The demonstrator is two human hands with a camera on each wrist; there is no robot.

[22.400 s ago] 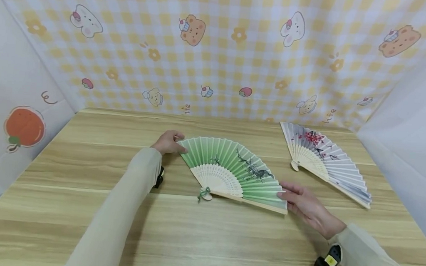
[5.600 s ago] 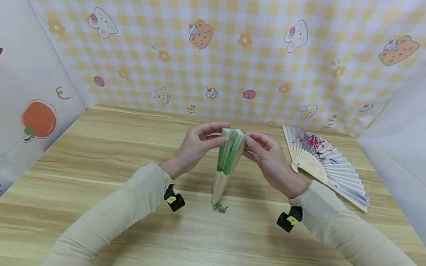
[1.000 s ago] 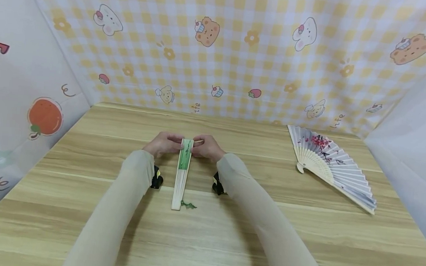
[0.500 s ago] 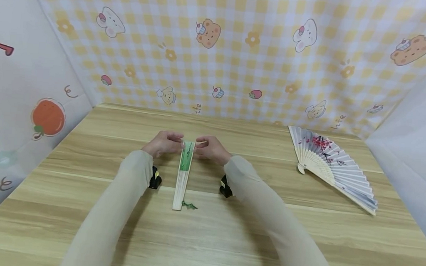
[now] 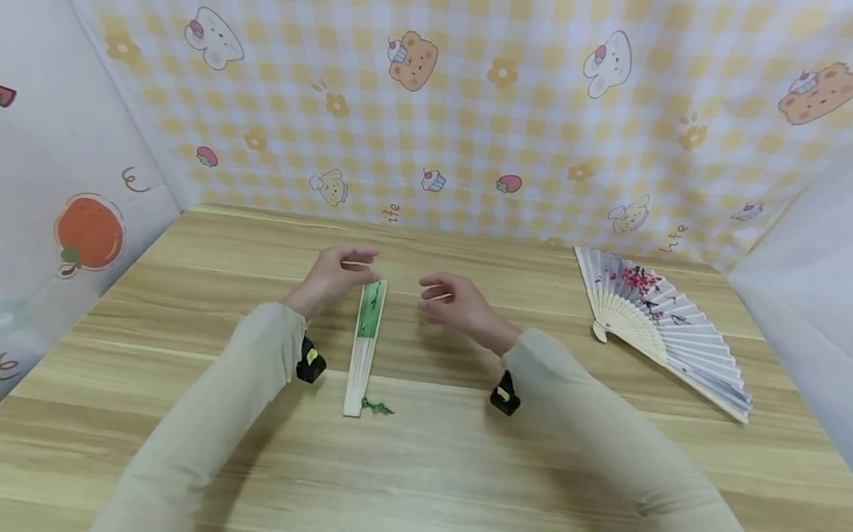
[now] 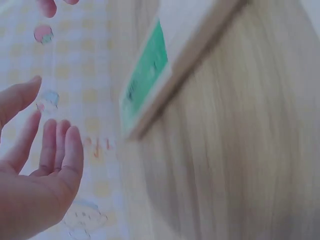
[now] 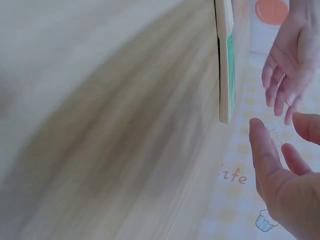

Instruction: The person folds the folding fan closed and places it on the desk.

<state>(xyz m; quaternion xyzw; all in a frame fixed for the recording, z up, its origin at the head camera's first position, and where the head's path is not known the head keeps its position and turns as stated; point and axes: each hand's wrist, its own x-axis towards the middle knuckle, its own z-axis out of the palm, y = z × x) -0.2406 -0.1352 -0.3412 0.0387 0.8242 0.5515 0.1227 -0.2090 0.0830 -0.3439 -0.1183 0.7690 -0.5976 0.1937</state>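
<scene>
Green fan [image 5: 364,348], folded slim; wood-grained table [image 5: 409,482].

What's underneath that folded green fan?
The folded green fan lies on the wood-grain table, visible along both sides. The patch directly beneath is covered, so it can't be seen.

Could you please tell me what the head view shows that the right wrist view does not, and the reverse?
Only the head view: the open fan with red blossoms, the green tassel at the folded fan, and the beige sleeves.

Only the right wrist view: the palm side of the left hand.

Both: the folded fan's green section, the left hand, the right hand, the wooden tabletop and the checkered backdrop.
</scene>
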